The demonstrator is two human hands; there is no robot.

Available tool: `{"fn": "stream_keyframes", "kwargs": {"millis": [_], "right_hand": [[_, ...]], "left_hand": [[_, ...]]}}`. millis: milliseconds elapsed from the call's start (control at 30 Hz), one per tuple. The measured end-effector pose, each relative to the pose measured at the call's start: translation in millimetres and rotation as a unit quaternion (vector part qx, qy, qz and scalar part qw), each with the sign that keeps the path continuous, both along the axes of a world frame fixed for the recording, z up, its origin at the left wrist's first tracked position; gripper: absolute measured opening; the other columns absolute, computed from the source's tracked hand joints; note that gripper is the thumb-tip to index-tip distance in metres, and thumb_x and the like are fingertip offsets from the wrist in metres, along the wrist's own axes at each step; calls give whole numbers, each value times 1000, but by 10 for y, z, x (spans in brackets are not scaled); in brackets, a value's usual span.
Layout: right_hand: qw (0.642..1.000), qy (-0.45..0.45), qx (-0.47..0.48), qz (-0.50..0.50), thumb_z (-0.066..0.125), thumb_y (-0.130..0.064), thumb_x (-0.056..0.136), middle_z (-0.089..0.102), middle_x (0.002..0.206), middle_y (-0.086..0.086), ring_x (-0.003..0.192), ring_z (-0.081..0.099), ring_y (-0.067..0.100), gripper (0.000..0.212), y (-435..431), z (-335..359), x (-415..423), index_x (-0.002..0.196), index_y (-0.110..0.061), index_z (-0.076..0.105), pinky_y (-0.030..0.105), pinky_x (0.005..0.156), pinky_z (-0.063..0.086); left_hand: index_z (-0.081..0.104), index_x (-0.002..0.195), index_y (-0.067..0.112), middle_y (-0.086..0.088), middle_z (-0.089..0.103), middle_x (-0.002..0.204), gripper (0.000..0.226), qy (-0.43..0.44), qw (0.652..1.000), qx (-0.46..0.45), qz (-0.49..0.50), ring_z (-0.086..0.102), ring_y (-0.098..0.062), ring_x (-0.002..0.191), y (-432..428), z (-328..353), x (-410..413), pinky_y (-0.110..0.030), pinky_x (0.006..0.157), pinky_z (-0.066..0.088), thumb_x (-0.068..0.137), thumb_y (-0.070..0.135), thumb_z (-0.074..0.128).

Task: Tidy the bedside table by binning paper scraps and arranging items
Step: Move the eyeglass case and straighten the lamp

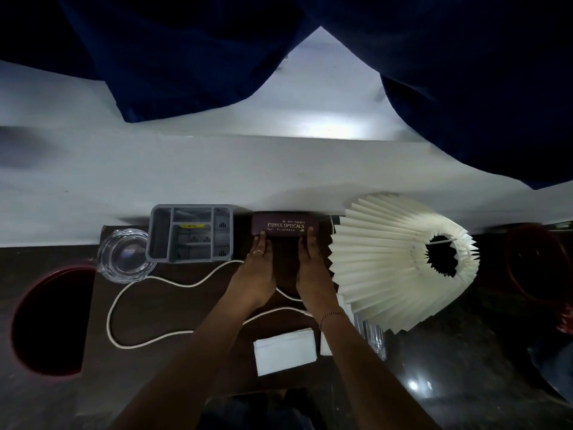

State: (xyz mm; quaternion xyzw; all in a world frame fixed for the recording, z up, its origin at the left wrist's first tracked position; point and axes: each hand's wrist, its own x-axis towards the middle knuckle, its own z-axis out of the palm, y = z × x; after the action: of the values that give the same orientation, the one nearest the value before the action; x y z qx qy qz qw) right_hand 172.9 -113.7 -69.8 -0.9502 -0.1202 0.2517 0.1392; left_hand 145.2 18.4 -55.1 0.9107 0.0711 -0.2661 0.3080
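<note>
— Maroon, oblong spectacle case with gold lettering [285, 226] lying at the back edge of the dark wooden bedside table [173, 308], hard against the white wall; long axis running left to right, parallel to that wall

— And relative to the fingers?

— Straight ahead of both. Left hand [257, 271] at the case's left end, right hand [313, 268] at its right end, about equally near; fingertips [263, 235] touching the near long side, palms flat and low over the table

— Clenched or released?

— Neither clenched nor wrapped round it — fingers extended and resting against the case, pressing or steadying rather than gripping. Thumbs hidden, so a pinch underneath cannot be ruled out

— Neighbours?

— Grey plastic compartment organiser [190, 232] just beside the case on the left, round clear glass ashtray [125, 256] beyond that; pleated white paper lampshade [400, 262] close on the right, near the right hand. White cord [173, 283] looping across the table under the wrists, folded white paper [285, 350] nearer the front edge, dark red round bin [51, 321] off the left side

— Likely step?

— Probably squaring the case to the wall; little room sideways, with the shade close
</note>
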Motion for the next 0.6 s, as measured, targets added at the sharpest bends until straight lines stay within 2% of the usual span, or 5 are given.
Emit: {"fn": "stream_keyframes", "kwargs": {"millis": [100, 233, 433, 533, 600], "right_hand": [[999, -31, -12, -6, 38, -5, 93, 6, 157, 9, 139, 25, 28, 53, -97, 50, -146, 143, -17, 24, 43, 107, 37], [998, -52, -21, 10, 65, -14, 81, 50, 125, 12, 104, 55, 28, 30, -248, 71, -539, 110, -13, 57, 38, 81, 53], [992, -5, -93, 87, 59, -10, 84, 54, 119, 9, 112, 49, 25, 24, -271, -105, -616, 109, -12, 57, 32, 90, 46], [987, -55, -98, 118, 75, -2, 67, 68, 88, 7, 85, 62, 22, 24, -216, -94, -558, 87, -11, 65, 26, 70, 52], [990, -61, -54, 111, 68, -1, 74, 68, 88, 7, 84, 61, 23, 19, -162, -20, -540, 89, -11, 64, 29, 69, 50]], "left_hand": [[16, 147, 12, -4, 5, 159, 62, -29, 998, -49, 19, 7, -14, 146, 7, 92, -127, -26, 114, 19, 89, 7, 39], [38, 140, 19, -3, 43, 146, 50, -65, 992, -79, 70, 42, -14, 132, -54, 218, -579, -22, 104, 34, 91, 12, 40], [56, 125, 22, 2, 68, 115, 38, -61, 984, -90, 141, 60, -9, 106, -189, 240, -1129, -10, 86, 35, 91, 14, 43], [65, 115, 20, 2, 72, 107, 33, -40, 971, -107, 209, 64, -10, 100, -224, 239, -1249, -14, 86, 40, 87, 12, 49], [69, 107, 18, 2, 74, 99, 28, -8, 949, -132, 287, 65, -11, 94, -228, 252, -1305, -19, 87, 44, 86, 11, 52]]}}
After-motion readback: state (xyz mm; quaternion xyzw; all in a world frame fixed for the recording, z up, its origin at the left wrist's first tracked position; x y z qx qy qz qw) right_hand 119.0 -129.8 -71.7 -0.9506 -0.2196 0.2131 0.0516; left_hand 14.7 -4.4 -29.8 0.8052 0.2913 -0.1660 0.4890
